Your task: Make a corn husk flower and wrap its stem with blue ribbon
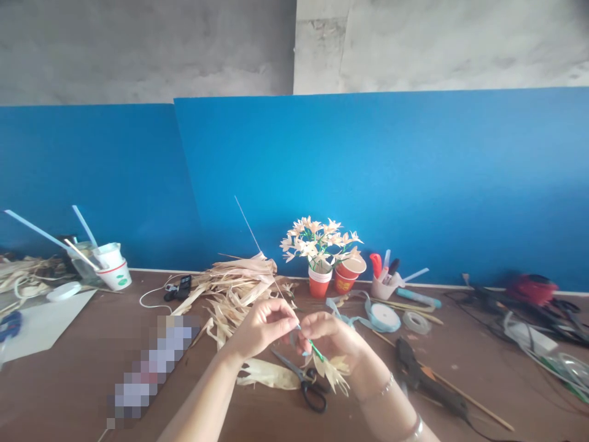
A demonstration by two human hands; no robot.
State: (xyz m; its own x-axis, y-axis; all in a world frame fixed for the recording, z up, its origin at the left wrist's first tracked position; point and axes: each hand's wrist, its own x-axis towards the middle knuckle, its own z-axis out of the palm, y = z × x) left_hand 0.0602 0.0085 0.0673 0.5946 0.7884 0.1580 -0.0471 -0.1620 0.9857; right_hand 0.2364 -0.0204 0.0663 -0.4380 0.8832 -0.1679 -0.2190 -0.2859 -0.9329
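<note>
Between my two hands is a flower (335, 372) of pale dried husk, its head hanging down to the right. Green wrapping (316, 351) covers its stem near the head. The fingertips of my left hand (267, 328) are closed on the thin stem wire (247, 222), which runs up and to the left. My right hand (334, 336) is closed around the stem nearer the flower, its fingers partly hiding it. A bit of pale blue strip shows between the hands. Below them lie black-handled scissors (313, 393) and a loose husk piece (269, 374).
A husk pile (234, 288) lies behind my left hand. Finished flowers (317, 240) stand in paper cups (319, 283). To the right are blue ribbon (384, 317), clear tape (416, 321), a glue gun (426, 380) and cables. A white cup (114, 275) stands left.
</note>
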